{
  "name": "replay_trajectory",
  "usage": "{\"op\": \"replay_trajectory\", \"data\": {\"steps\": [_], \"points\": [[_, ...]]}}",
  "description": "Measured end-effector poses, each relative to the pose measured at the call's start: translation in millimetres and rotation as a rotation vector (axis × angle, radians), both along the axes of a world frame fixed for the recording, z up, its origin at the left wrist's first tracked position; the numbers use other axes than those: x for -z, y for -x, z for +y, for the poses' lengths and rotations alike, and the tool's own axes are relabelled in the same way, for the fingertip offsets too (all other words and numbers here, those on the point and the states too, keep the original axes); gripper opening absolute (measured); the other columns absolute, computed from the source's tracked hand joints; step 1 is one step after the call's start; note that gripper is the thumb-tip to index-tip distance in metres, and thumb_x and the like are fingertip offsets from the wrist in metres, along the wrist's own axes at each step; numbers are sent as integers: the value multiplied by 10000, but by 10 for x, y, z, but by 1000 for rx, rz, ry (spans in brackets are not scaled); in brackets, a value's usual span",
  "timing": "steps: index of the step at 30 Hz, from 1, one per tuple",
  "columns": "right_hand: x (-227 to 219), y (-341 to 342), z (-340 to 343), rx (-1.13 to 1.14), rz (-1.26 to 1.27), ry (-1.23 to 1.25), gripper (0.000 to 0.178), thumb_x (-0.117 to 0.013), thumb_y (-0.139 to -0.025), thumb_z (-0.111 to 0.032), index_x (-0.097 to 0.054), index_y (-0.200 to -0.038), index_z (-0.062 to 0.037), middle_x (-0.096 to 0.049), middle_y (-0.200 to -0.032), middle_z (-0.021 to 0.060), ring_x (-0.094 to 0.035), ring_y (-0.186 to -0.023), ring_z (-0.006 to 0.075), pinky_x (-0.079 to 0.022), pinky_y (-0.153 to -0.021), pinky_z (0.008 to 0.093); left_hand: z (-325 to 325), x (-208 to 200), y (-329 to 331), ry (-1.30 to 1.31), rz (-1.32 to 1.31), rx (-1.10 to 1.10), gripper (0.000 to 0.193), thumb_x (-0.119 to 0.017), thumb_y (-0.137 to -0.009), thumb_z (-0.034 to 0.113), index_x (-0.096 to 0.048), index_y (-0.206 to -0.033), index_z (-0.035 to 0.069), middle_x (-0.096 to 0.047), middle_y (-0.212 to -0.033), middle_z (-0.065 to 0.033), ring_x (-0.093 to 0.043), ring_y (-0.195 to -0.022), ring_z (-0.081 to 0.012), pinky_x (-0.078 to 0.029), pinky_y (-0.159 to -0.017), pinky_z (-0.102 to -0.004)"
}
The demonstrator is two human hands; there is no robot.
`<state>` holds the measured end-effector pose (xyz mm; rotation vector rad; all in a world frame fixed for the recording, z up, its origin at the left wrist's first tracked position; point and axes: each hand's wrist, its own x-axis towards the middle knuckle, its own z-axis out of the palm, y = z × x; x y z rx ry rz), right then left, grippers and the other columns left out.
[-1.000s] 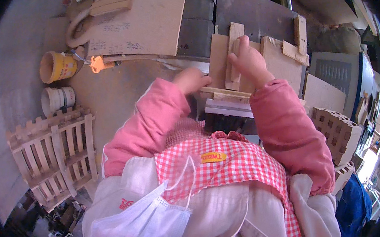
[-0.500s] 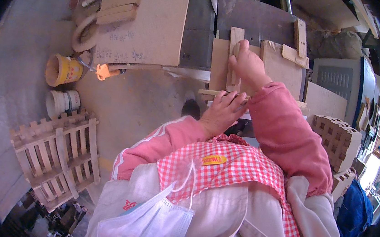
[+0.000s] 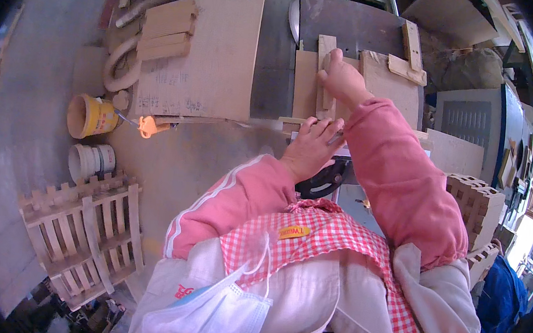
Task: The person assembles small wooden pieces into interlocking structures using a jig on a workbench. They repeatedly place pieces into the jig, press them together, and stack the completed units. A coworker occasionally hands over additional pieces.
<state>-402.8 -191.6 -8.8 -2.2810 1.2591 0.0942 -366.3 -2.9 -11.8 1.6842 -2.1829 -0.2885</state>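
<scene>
My right hand (image 3: 344,83) is closed, thumb up, against a narrow wooden strip (image 3: 327,46) on the work table (image 3: 351,17). Its curled fingers are partly hidden, but they appear to grip the wood there. Closer to my body, my left hand (image 3: 308,146) lies with fingers stretched and slightly apart near the table's front edge. Its fingertips reach a thin wooden rail (image 3: 291,123) beside the strip's near end. A flat brown board (image 3: 307,74) lies under the strip, and another board (image 3: 380,81) sits to the right of my right hand.
A black handwheel (image 3: 324,182) is below the table's front edge. Left of it stands a large panel-topped surface (image 3: 226,53) with stacked wood pieces (image 3: 167,28). Further left are a yellow bucket (image 3: 95,116), a white bucket (image 3: 92,161) and a slatted wooden pallet (image 3: 86,236). Notched wooden blocks (image 3: 474,209) are stacked at right.
The view has shifted slightly, showing more of the handwheel under my left hand. Both hands keep nearly the same places at the strip and the rail.
</scene>
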Motion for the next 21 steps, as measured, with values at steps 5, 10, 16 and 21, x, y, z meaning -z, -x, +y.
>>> {"op": "replay_trajectory", "data": {"steps": [5, 10, 16, 21], "points": [[17, -96, -172, 10, 19, -13, 491, -517, -840, -272, -315, -1187, 11, -637, -901, 307, -630, -863, 456, -489, -781, 512, -147, -5, -84, 8, 0, -5, 638, -757, -691, 329, -497, -1252, 172, -398, -1344, -74, -376, -1247, -248, -285, -1028, -456], [11, -159, -284, 2, 39, 11, 442, -524, -838, -276, -359, -1117, 25, -650, -928, 275, -643, -889, 423, -503, -788, 487, -273, -20, -145, 58, 30, -7, 597, -758, -656, 347, -568, -1171, 113, -458, -1290, -107, -378, -1248, -275, -291, -1021, -458], [12, -248, -438, -6, 54, -4, 447, -518, -843, -281, -346, -1115, 30, -644, -935, 284, -638, -891, 427, -495, -791, 493, -405, 8, -221, 90, 53, -4, 593, -747, -675, 349, -557, -1187, 120, -456, -1286, -105, -370, -1251, -277, -282, -1028, -464], [-7, -305, -558, -39, 77, -5, 457, -502, -857, -288, -325, -1127, 35, -644, -939, 284, -633, -886, 434, -490, -791, 498, -523, 41, -269, 81, 12, -15, 593, -741, -683, 355, -539, -1197, 139, -444, -1292, -97, -385, -1234, -277, -281, -1030, -465]]}}
